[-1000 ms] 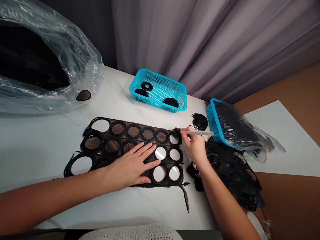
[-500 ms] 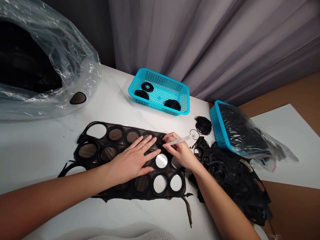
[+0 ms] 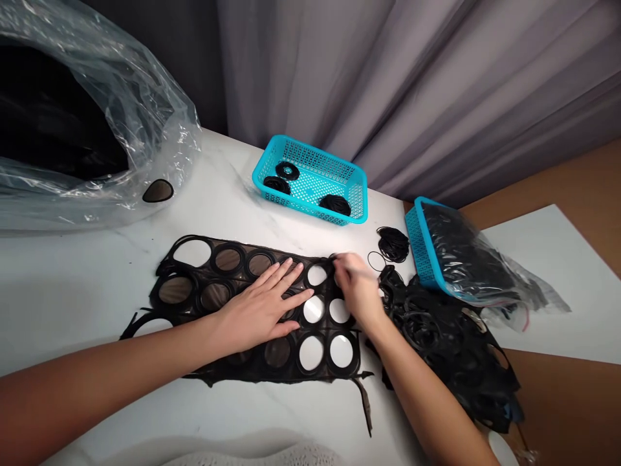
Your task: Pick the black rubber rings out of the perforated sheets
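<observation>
A black sheet with rows of round rings (image 3: 231,259) lies flat on the white table. Some rings have open centres that show white; others are filled with sheer dark material. My left hand (image 3: 259,307) rests palm down on the sheet's middle, fingers spread, holding nothing. At the sheet's upper right corner, my right hand (image 3: 356,288) is closed, its fingertips at the dark edge. A pale, thin tool (image 3: 363,272) in it is blurred by motion.
Behind the sheet stands a blue basket (image 3: 310,210) with black coils. A black coil (image 3: 393,244), a second blue basket (image 3: 427,252) with a bagged black bundle, and black scraps (image 3: 446,349) lie right. A clear plastic bag (image 3: 160,110) is at left.
My right hand has moved slightly right along the sheet's top edge, and a white ring opening now shows where it was. My left hand stays on the sheet. The view has shifted slightly.
</observation>
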{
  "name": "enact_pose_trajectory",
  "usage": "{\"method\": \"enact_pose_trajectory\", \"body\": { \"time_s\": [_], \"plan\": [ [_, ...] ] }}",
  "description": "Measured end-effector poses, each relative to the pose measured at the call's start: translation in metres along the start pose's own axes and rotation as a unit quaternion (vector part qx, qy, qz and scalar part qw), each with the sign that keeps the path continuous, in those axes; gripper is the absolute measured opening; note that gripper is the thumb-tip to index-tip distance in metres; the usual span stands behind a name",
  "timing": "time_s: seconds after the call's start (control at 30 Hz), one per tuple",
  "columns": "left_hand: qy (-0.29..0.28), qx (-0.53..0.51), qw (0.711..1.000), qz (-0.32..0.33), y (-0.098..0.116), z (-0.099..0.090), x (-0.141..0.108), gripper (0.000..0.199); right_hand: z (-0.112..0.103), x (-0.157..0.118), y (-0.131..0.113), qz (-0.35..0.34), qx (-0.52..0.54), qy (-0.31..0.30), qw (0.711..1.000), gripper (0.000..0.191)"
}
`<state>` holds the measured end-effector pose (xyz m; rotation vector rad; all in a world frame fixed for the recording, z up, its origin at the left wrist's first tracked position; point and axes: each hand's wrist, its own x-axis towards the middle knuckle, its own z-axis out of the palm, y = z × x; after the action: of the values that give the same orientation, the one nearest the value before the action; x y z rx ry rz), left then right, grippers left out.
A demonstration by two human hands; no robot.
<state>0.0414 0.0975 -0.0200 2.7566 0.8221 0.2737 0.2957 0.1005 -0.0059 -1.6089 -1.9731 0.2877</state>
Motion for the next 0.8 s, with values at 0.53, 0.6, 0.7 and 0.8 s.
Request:
{"method": "enact_pose_trajectory", "body": {
  "time_s": [0.53, 0.6, 0.7, 0.8],
  "plan": [
    [0.039, 0.047, 0.998, -0.016, -0.018, -0.005, -0.044, 0.067, 0.033, 0.023, -0.05, -0.03, 0.232, -0.17, 0.957, 0.016],
    [0.038, 0.043, 0.998, -0.017, -0.017, -0.005, -0.043, 0.066, 0.031, 0.023, -0.048, -0.032, 0.249, -0.181, 0.951, 0.018],
    [0.037, 0.033, 0.999, -0.02, -0.017, -0.006, -0.043, 0.064, 0.029, 0.022, -0.046, -0.041, 0.252, -0.192, 0.948, 0.02],
    [0.034, 0.025, 0.999, -0.02, -0.016, -0.005, -0.043, 0.065, 0.029, 0.021, -0.046, -0.04, 0.246, -0.195, 0.948, 0.021]
  ]
}}
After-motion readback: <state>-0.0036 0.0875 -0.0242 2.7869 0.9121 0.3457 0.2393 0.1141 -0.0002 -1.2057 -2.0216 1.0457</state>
